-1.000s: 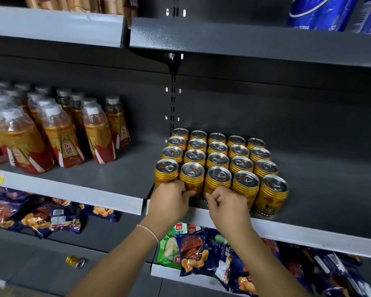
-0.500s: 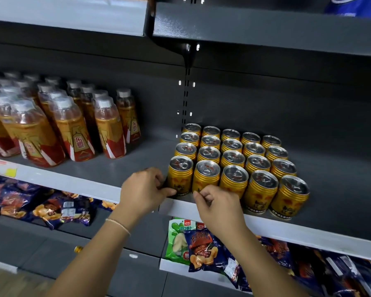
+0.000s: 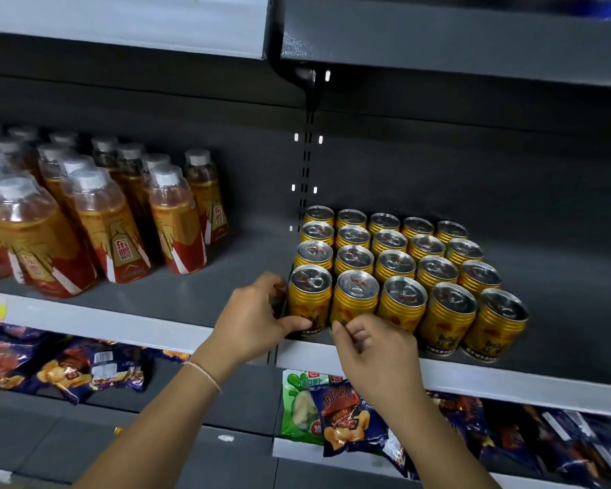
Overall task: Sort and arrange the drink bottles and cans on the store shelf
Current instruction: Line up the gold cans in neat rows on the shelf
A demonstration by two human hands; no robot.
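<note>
- On the right section of the middle shelf (image 3: 529, 384), gold cans (image 3: 395, 262) stand upright in a tight block, five across and four deep, their front row at the near edge.
- The left hand (image 3: 258, 319) grips the front-left can (image 3: 309, 298): thumb across its lower front, fingers curled round its left side.
- The right hand (image 3: 378, 354) has its fingers curled, thumb tip at the base of the second can (image 3: 355, 301) in the front row; whether it has hold of that can cannot be told.
- On the left section, well apart from the cans, stand amber drink bottles (image 3: 120, 220) with grey caps and red-and-gold labels.
- On the shelf below lie snack bags (image 3: 346, 418).
- A thin bracelet (image 3: 205, 374) circles the left wrist.
</note>
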